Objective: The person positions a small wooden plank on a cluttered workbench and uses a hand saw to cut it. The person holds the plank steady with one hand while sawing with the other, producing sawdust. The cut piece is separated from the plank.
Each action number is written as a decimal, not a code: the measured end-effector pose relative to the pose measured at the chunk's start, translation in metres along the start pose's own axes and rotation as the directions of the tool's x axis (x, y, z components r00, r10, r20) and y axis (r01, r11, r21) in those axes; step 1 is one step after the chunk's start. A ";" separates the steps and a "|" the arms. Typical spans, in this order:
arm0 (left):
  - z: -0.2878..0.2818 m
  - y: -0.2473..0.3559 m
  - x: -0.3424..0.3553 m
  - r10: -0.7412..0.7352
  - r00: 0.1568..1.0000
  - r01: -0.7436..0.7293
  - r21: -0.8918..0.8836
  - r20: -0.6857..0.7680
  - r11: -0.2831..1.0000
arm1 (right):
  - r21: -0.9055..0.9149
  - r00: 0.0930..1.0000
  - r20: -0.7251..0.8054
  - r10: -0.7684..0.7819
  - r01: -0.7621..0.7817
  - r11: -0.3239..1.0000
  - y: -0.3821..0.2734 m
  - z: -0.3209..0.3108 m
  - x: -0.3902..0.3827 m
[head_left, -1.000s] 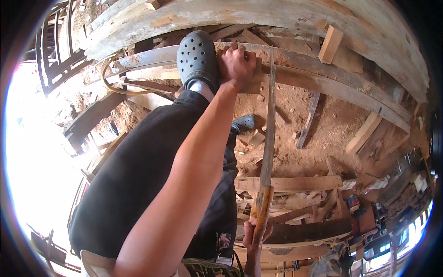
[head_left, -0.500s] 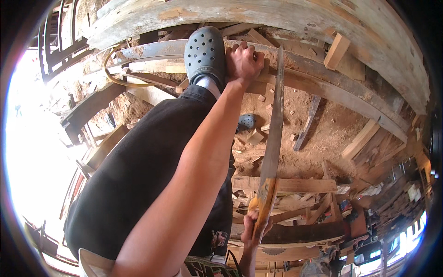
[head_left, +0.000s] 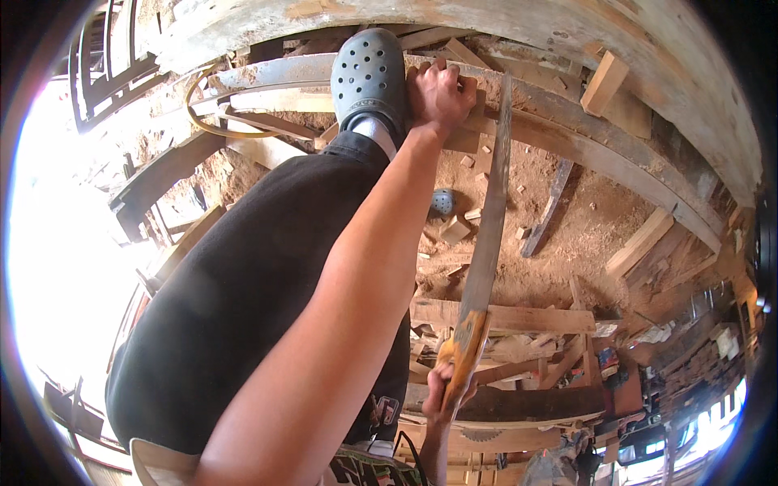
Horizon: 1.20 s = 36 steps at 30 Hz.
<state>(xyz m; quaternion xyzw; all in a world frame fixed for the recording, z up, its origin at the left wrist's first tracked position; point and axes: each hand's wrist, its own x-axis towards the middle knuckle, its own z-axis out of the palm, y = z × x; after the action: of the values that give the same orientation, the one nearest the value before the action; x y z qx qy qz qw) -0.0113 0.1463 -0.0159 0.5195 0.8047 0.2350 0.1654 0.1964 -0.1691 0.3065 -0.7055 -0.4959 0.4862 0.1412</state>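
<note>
My left hand [head_left: 440, 93] is closed with its fingers curled over a short wooden piece [head_left: 463, 140] on the long beam, right beside my foot in a grey-blue clog [head_left: 369, 77]. Most of that piece is hidden under the hand. Lower right, my right hand [head_left: 442, 391] is wrapped round the yellow-brown wooden handle of a handsaw [head_left: 486, 235]. The long blade points away from me, its far end next to the wooden piece, just right of my left hand. Whether the teeth touch the wood I cannot tell.
A thick, pale weathered timber [head_left: 519, 24] spans the far side. The long beam [head_left: 583, 150] curves across below it. Offcuts and sawdust cover the ground [head_left: 559, 267], near a dark stick [head_left: 549, 209]. A wooden block [head_left: 604, 83] leans at the far right; a yellow hoop [head_left: 194, 109] lies left.
The view has shifted slightly, so foot and left hand appear higher. Relative to the left hand, the saw has come back a little toward me. Both grips are unchanged.
</note>
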 end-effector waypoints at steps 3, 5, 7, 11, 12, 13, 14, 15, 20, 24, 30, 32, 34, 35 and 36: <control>0.001 0.000 0.001 0.022 0.998 -0.020 0.034 -0.052 0.999 | -0.460 0.967 0.057 -0.248 0.246 0.853 0.021 0.011 0.050; 0.003 0.000 0.000 -0.038 0.999 0.038 0.027 0.005 0.999 | -0.498 0.973 0.051 -0.226 0.221 0.839 0.020 0.018 0.058; 0.003 -0.001 0.000 0.005 1.000 -0.005 0.026 -0.021 1.000 | -0.303 0.984 0.017 -0.179 0.175 0.937 0.008 0.020 0.043; 0.003 0.000 -0.003 0.028 0.995 -0.021 0.068 -0.099 0.997 | 0.377 0.998 -0.060 0.018 0.006 0.926 -0.017 0.006 0.003; 0.004 0.000 -0.003 0.013 0.999 -0.009 0.069 -0.052 0.998 | 0.383 0.995 -0.080 0.067 -0.032 0.923 -0.014 0.001 0.005; 0.004 0.000 -0.002 0.053 0.993 -0.048 0.050 -0.109 0.998 | 0.350 0.979 -0.084 0.188 -0.148 0.925 -0.010 -0.002 0.012; 0.005 0.001 -0.002 0.063 0.986 -0.061 0.022 -0.151 0.998 | 0.272 0.982 -0.057 0.181 -0.159 0.949 0.001 -0.004 0.025; 0.005 -0.001 -0.002 0.044 0.993 -0.045 -0.006 -0.114 0.999 | 0.061 0.969 0.000 0.247 -0.247 0.967 0.013 -0.007 0.043; 0.010 -0.008 -0.002 0.045 0.991 -0.040 0.038 -0.123 0.998 | 0.127 0.973 -0.076 0.218 -0.208 0.970 0.039 0.023 0.062; 0.015 -0.010 0.001 0.058 0.985 -0.051 0.042 -0.163 0.998 | 0.107 0.962 -0.182 0.203 -0.186 0.977 0.009 0.026 -0.005; 0.010 -0.005 -0.003 -0.016 0.997 0.009 -0.091 -0.077 0.996 | 0.158 0.990 -0.021 0.139 -0.134 0.978 0.011 -0.014 0.022; 0.007 -0.004 -0.002 0.005 1.000 -0.005 0.042 -0.019 0.999 | 0.076 0.915 -0.105 0.389 -0.383 0.921 0.030 -0.006 0.060; 0.006 -0.003 -0.001 -0.012 1.000 0.012 0.045 0.012 0.999 | 0.049 0.960 -0.051 0.276 -0.274 0.961 0.048 0.011 0.083; 0.006 -0.003 -0.001 0.046 0.998 -0.041 0.093 -0.045 0.995 | 0.059 0.983 -0.016 0.185 -0.184 0.981 0.054 0.019 0.087; 0.006 -0.003 0.002 0.053 0.993 -0.048 0.054 -0.109 0.997 | 0.112 0.973 0.056 0.222 -0.227 0.967 0.053 0.025 0.079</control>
<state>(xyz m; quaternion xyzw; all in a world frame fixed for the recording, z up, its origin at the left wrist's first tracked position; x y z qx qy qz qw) -0.0115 0.1486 -0.0225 0.5301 0.8050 0.2466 0.1012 0.2085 -0.1350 0.2154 -0.7370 -0.3863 0.5424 0.1159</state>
